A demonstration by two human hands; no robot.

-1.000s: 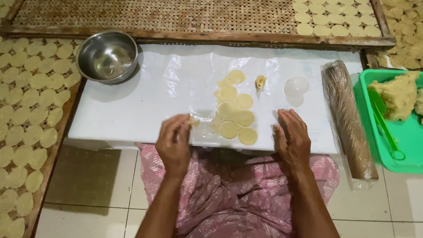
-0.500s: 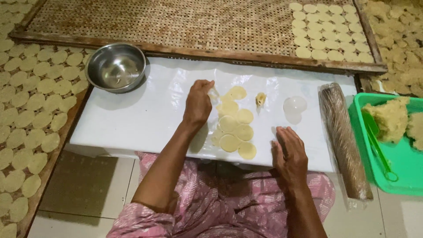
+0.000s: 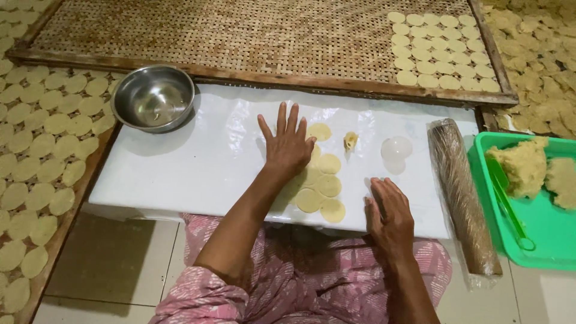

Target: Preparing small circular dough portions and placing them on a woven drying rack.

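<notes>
My left hand lies flat, fingers spread, on the white plastic-covered board, partly covering a cluster of several thin round dough discs. My right hand rests palm down on the board's near edge, right of the discs, holding nothing. A small dough scrap and a clear round cutter lie beyond it.
A steel bowl sits at the board's far left. A plastic-wrapped rolling pin lies on the right, beside a green tray with dough lumps. A woven tray holds discs at its right; more discs cover the left mat.
My left hand moved from the board's near edge up and across onto the dough discs, spreading flat. My right hand stayed at the near edge.
</notes>
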